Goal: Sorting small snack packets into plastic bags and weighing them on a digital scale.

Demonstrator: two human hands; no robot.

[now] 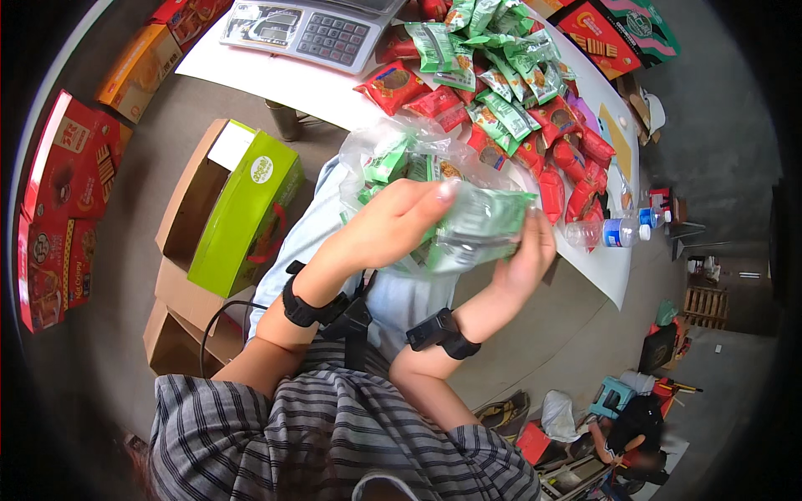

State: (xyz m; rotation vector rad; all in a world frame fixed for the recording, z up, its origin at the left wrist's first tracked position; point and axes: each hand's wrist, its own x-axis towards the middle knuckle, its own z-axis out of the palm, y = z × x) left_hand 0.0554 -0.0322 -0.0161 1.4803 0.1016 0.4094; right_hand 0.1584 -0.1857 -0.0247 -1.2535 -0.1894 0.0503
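A green-and-white snack packet (484, 227), blurred, is held between my two hands. My left hand (401, 216) grips its left side, thumb at the upper edge. At the opposite end, the fingers of my right hand (525, 253) close on its right edge. Beneath and behind my left hand, a clear plastic bag (358, 150) sits over my lap, with several green packets (388, 161) inside. Just beyond the bag, loose green packets (510, 116) and red packets (391, 86) lie in a heap on the white table (592, 266).
A weighing scale (332, 37) stands at the table's far left. Plastic bottles (617, 232) lie near the right edge. A green carton (244, 213) and open cardboard boxes (182, 338) are at my left, with red gift boxes (59, 156) beyond. Another person (636, 426) is at lower right.
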